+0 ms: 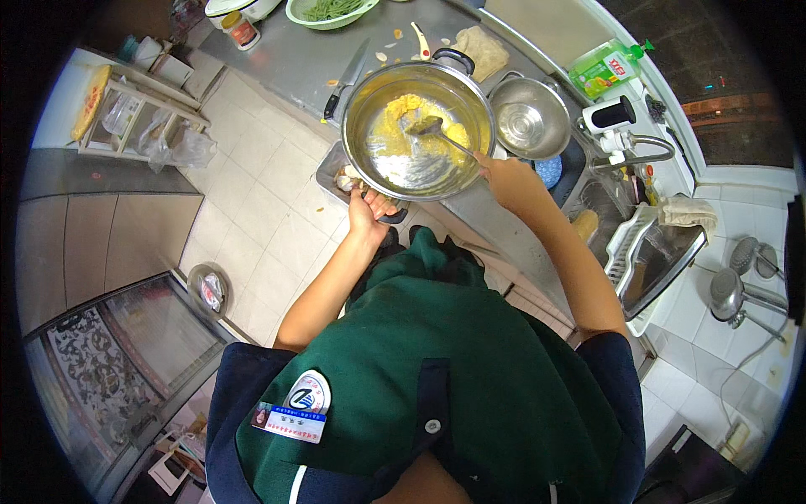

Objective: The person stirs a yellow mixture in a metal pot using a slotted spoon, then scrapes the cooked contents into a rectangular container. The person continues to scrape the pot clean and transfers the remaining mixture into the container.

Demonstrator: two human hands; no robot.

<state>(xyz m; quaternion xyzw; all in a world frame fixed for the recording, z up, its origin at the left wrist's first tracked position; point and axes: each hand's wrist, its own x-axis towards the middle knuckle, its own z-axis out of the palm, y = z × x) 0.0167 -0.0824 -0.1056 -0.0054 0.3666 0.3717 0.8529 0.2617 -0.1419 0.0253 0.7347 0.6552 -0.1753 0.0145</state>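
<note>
A wide stainless-steel pot (360, 116) with two black handles is held in front of me over the counter's front edge. My left hand (371, 211) grips its near handle (395, 218). My right hand (507, 179) holds a metal spoon (431, 124) by the handle, with its bowl inside the pot among soft yellow food (408, 107) that looks like egg. Yellow smears coat the pot's bottom. Partly hidden below the pot's left side is a container (326, 171) with what looks like garlic.
A kitchen knife (352, 72) lies left of the pot on the steel counter (286, 60). Beyond are a white-handled utensil (420, 41), a cloth (482, 53) and a colander (308, 24) of green beans. To the right stand a steel bowl (524, 125), a detergent bottle (598, 70) and a faucet (642, 143).
</note>
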